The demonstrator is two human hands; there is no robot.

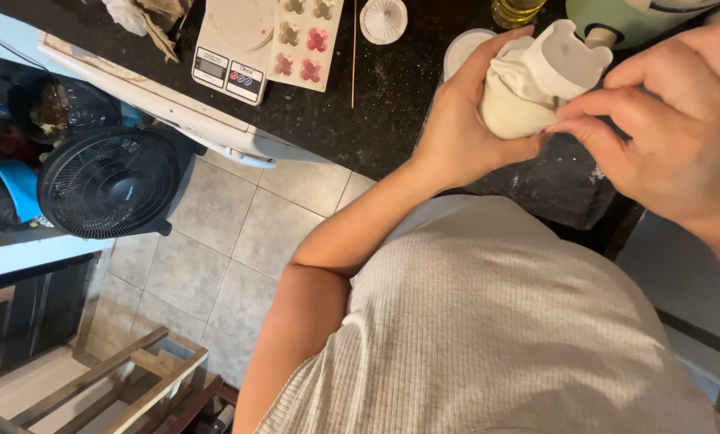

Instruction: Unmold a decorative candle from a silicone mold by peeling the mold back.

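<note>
My left hand (456, 128) wraps around a soft cream-white mould (537, 80) with a scalloped, flower-like rim, holding it above the black speckled counter (352, 112). My right hand (673, 137) pinches the mould's right side with thumb and fingertips, folding its wall. What is inside the mould is hidden. Both hands are in front of my chest, over the counter's edge.
On the counter sit a white kitchen scale (227, 48), a white tray of flower-shaped cavities, some pink (304, 40), a thin wooden skewer (353, 56), a round white lid (383, 19) and an oil bottle (514, 11). A black floor fan (109, 182) stands on grey tiles; a wooden frame (119, 386) is below.
</note>
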